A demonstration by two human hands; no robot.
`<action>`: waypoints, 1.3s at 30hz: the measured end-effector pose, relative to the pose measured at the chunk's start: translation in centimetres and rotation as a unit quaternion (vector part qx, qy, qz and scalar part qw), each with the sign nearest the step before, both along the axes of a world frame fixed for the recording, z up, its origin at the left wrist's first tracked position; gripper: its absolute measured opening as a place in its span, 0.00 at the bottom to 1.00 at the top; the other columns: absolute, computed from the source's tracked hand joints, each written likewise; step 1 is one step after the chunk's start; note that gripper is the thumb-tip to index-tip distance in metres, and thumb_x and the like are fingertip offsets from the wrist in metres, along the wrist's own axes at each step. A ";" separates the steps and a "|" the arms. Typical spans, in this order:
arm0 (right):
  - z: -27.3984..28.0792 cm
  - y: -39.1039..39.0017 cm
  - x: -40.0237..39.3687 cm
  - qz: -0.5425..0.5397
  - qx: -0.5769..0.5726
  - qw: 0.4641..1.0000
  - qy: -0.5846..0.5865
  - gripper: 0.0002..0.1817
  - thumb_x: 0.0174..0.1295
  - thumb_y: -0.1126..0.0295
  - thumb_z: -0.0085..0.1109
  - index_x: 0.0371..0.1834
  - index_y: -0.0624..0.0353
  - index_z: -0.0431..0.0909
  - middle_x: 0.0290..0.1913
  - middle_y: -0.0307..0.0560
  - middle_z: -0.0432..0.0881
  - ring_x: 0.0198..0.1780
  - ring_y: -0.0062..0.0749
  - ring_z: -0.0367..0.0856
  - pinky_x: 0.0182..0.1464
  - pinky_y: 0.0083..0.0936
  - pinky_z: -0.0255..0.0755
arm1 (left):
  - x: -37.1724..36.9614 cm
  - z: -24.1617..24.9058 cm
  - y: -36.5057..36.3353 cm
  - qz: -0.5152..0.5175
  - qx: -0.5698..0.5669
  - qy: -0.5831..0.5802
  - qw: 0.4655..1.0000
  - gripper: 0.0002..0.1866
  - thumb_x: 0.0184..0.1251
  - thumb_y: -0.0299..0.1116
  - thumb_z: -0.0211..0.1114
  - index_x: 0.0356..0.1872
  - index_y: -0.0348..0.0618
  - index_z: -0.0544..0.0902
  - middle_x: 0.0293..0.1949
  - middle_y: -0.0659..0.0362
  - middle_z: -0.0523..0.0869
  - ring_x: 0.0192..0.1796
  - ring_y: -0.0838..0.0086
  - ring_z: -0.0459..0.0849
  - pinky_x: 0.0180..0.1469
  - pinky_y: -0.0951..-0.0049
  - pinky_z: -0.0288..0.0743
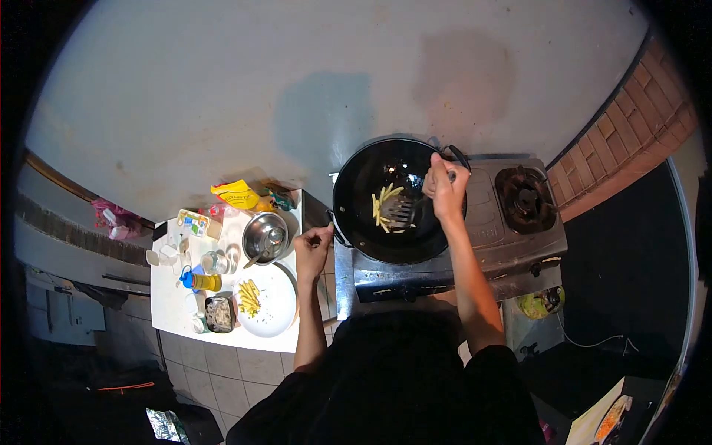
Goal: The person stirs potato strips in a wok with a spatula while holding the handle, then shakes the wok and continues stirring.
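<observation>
A dark wok [360, 163] sits on the left side of the gas stove, with several pale fry-like strips [386, 199] gathered near its middle. My right hand [446, 190] is over the wok's right side, closed round the handle of a slotted spatula [402, 213]. The spatula's blade lies against the strips inside the wok. At the wok's left rim, my left hand [313, 251] is closed, with its fingertips pinched at the wok's left handle [340, 230].
A gas stove [475, 256] has a bare burner [525, 200] on the right. On the white table [172, 297] stand a white plate [278, 293] with more strips, a steel bowl [265, 236], an oil bottle [204, 281] and a yellow bag [237, 194]. A wall rises behind.
</observation>
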State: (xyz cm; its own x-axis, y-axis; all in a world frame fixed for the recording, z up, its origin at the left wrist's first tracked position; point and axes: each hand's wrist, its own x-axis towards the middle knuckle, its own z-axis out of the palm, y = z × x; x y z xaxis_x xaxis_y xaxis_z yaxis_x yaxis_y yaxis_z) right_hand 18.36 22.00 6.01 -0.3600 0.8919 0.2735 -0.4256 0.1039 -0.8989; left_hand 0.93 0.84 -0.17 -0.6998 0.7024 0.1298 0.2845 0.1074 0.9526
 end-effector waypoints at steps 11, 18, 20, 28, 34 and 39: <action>-3.5 0.7 -2.9 -0.037 0.026 0.998 -0.053 0.25 0.68 0.66 0.49 0.10 0.58 0.60 0.11 0.31 0.61 0.14 0.15 0.57 0.18 0.21 0.51 | -0.1 -0.4 -0.1 0.002 0.000 -0.034 0.999 0.11 0.63 0.31 0.66 0.27 0.32 0.83 0.19 0.68 0.75 0.25 0.87 0.69 0.28 0.84 0.64; -2.4 0.4 -0.2 -0.059 -0.003 0.998 0.029 0.27 0.70 0.65 0.46 0.10 0.54 0.54 0.10 0.33 0.55 0.11 0.16 0.51 0.14 0.19 0.44 | 0.1 -0.1 -0.1 0.014 -0.008 -0.030 0.999 0.11 0.63 0.32 0.66 0.26 0.32 0.83 0.19 0.68 0.75 0.24 0.87 0.68 0.27 0.84 0.63; -2.6 0.9 0.5 -0.065 -0.001 0.996 0.058 0.27 0.70 0.65 0.46 0.10 0.54 0.54 0.10 0.33 0.54 0.11 0.16 0.51 0.14 0.19 0.45 | 0.2 0.1 -0.2 0.017 -0.023 -0.045 0.999 0.11 0.63 0.32 0.66 0.25 0.33 0.84 0.21 0.66 0.80 0.26 0.85 0.71 0.32 0.80 0.66; -4.2 0.4 0.9 -0.055 -0.025 0.998 0.032 0.25 0.69 0.70 0.44 0.10 0.57 0.57 0.10 0.30 0.57 0.12 0.13 0.52 0.15 0.19 0.43 | 0.6 0.7 -0.3 0.020 -0.020 -0.047 0.998 0.11 0.62 0.32 0.66 0.26 0.33 0.85 0.22 0.64 0.81 0.27 0.85 0.73 0.34 0.80 0.67; -3.9 0.3 1.1 -0.054 -0.011 0.998 -0.001 0.25 0.69 0.69 0.46 0.09 0.57 0.58 0.10 0.32 0.59 0.12 0.14 0.55 0.15 0.20 0.46 | 0.2 -0.2 -0.1 0.013 0.001 -0.045 0.999 0.11 0.64 0.32 0.65 0.28 0.31 0.83 0.22 0.67 0.77 0.26 0.87 0.69 0.29 0.83 0.64; -3.4 0.3 0.5 -0.067 0.025 0.997 -0.022 0.25 0.69 0.68 0.47 0.09 0.57 0.58 0.11 0.32 0.59 0.12 0.14 0.55 0.15 0.20 0.46 | 0.3 -0.4 -0.1 0.016 0.018 -0.046 0.999 0.12 0.63 0.32 0.66 0.28 0.31 0.83 0.21 0.68 0.77 0.26 0.88 0.69 0.28 0.84 0.63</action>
